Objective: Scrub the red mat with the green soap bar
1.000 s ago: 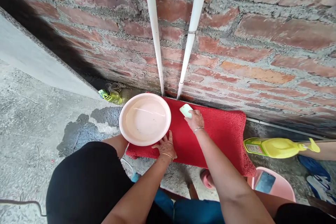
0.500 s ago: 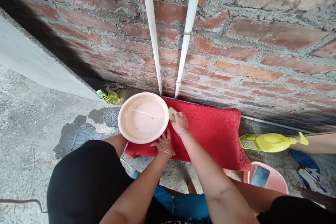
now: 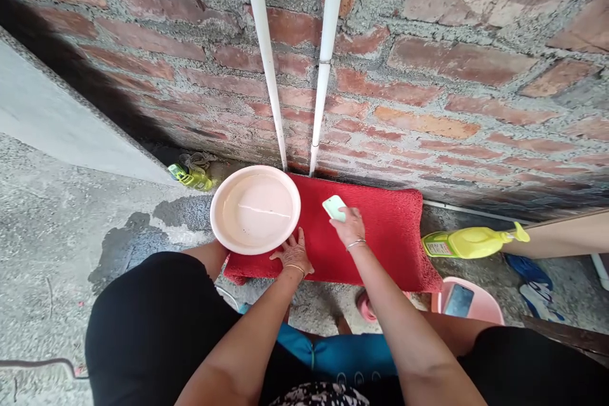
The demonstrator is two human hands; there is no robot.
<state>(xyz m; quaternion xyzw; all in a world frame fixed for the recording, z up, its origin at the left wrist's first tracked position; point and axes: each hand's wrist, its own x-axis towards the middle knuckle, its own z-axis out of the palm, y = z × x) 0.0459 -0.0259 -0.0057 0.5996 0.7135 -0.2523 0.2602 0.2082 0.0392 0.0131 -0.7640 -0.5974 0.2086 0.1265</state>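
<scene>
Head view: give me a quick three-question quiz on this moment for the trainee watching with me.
1. True or false: the right hand presses a pale green block onto the red mat.
2. Where does the pink basin sit? A) on the mat's left end B) on the bare floor by the yellow spray bottle C) in the person's lap
3. What does the left hand rest on?

Key
1. True: the fingers hold the block against the mat.
2. A: it sits on the left end, below the two white pipes.
3. The mat's near edge, fingers spread, right beside the basin's rim.
</scene>
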